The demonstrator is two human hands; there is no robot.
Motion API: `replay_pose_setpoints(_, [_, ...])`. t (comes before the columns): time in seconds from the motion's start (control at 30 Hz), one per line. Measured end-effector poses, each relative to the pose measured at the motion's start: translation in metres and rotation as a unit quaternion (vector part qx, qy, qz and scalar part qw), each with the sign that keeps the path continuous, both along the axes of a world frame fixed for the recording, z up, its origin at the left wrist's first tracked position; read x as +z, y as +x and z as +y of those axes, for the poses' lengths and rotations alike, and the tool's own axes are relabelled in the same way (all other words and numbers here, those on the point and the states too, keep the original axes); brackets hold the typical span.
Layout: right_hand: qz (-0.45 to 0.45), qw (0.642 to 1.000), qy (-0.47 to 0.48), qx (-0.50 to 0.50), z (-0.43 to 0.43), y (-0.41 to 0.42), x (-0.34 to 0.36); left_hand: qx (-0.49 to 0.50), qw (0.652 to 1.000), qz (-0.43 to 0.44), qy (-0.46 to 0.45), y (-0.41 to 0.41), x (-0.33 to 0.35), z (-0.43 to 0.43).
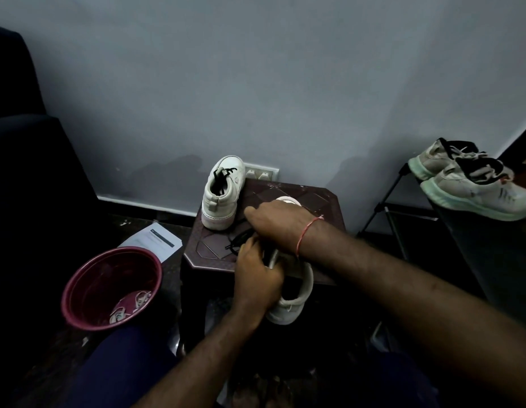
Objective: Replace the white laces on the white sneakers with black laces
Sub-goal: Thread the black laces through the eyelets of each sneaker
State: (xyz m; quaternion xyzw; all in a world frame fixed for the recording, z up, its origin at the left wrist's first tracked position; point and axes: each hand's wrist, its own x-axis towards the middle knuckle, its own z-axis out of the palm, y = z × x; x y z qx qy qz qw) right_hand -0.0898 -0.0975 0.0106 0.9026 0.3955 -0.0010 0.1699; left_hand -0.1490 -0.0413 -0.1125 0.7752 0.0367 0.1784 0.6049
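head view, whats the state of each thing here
far sneaker, upright on the stool, laced in black
near sneaker, heel overhanging the stool's near edge
black lace, loose on the stool by the left hand
left hand, grips the near sneaker
right hand, over the near sneaker, grip unclear
bucket, upright, white scraps inside

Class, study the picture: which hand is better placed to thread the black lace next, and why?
Probably the right hand: it lies over the front of the near sneaker, fingers beside the loose black lace. The left hand is busy gripping that sneaker's side.
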Motion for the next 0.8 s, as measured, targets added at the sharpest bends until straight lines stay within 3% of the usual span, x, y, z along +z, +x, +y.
replay_pose_setpoints(0.13, [0.012,0.999,0.027,-0.012,-0.001,0.003,-0.004,0.019,1.000,0.008,-0.014,0.002,0.004,0.000])
replay_pose_setpoints(0.37, [0.127,0.969,0.199,-0.071,-0.039,0.016,-0.012,0.000,0.995,0.075,-0.063,0.007,0.013,0.002])
replay_pose_setpoints(0.47, [0.148,0.933,0.315,-0.095,-0.055,0.008,-0.024,-0.034,0.997,0.057,-0.035,0.010,0.016,0.003])
replay_pose_setpoints(0.6, [0.105,0.851,0.452,-0.247,-0.070,0.000,-0.045,-0.029,0.998,0.042,-0.043,0.012,0.019,0.002])
replay_pose_setpoints(0.67, [0.101,0.816,0.485,-0.297,-0.069,-0.007,-0.053,-0.033,0.998,0.042,-0.034,0.014,0.020,0.001])
replay_pose_setpoints(0.8, [0.110,0.784,0.512,-0.332,-0.061,-0.009,-0.063,-0.028,0.999,0.037,-0.004,0.016,0.026,0.002])
